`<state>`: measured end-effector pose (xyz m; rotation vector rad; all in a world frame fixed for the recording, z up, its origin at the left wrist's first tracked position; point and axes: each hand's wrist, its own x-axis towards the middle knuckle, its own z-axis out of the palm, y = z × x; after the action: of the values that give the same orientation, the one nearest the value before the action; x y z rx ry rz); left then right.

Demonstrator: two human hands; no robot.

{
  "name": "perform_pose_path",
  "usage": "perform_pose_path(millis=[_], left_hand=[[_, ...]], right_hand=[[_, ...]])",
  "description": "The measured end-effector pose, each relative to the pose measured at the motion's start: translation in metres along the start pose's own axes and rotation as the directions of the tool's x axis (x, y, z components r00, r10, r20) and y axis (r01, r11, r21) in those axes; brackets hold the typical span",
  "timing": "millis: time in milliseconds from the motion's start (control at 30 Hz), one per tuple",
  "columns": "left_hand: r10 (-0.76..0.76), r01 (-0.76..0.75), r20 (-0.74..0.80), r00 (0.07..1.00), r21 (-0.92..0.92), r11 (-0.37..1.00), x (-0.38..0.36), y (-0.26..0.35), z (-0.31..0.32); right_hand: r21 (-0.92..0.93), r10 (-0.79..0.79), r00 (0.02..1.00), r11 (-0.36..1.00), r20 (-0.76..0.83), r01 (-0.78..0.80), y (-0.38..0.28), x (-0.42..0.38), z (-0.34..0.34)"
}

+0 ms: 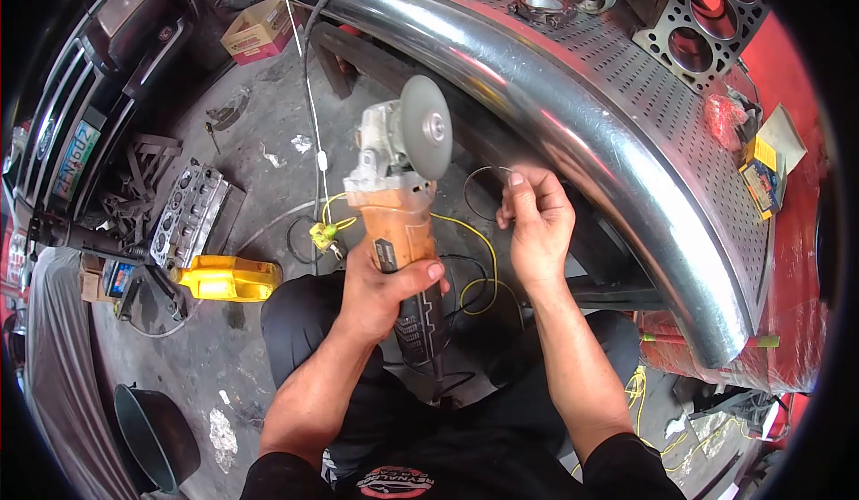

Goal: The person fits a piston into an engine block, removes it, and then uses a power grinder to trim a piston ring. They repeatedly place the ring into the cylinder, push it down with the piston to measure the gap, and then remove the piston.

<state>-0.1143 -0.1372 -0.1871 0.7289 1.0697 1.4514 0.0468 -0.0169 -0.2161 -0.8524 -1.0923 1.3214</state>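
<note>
My left hand (pixel 376 290) is wrapped round the orange and black body of an angle grinder (pixel 403 222), thumb across its side. The grinder stands upright over my lap, with its grey disc (pixel 425 128) at the top, facing right. To the right of it, my right hand (pixel 541 231) pinches a thin metal piston ring (pixel 464 194) between thumb and fingers. The ring hangs out to the left of the fingertips, apart from the disc and a little below it. Part of its loop is hidden by the fingers.
A polished metal tube (pixel 501 61) edges the perforated bench top (pixel 626 79). On the bench lie a piston with its rod (pixel 546 8), a head gasket (pixel 702 30) and a small yellow box (pixel 759 178). A cylinder head (pixel 190 213), yellow cord (pixel 492 249) and black bucket (pixel 157 437) occupy the floor.
</note>
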Motion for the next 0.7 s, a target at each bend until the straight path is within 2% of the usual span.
perform_pose_path(millis=[233,700], left_hand=[[-0.056,0.056,0.008,0.998,0.073,0.996,0.004,-0.007,0.009],[-0.081,0.078,0.028,0.996,0.089,0.993,0.006,-0.014,0.015]], right_hand=[[0.107,0.048,0.998,0.993,-0.038,-0.044,-0.003,0.0,0.015],[0.033,0.018,0.999,0.999,-0.039,-0.017,0.005,-0.005,0.018]])
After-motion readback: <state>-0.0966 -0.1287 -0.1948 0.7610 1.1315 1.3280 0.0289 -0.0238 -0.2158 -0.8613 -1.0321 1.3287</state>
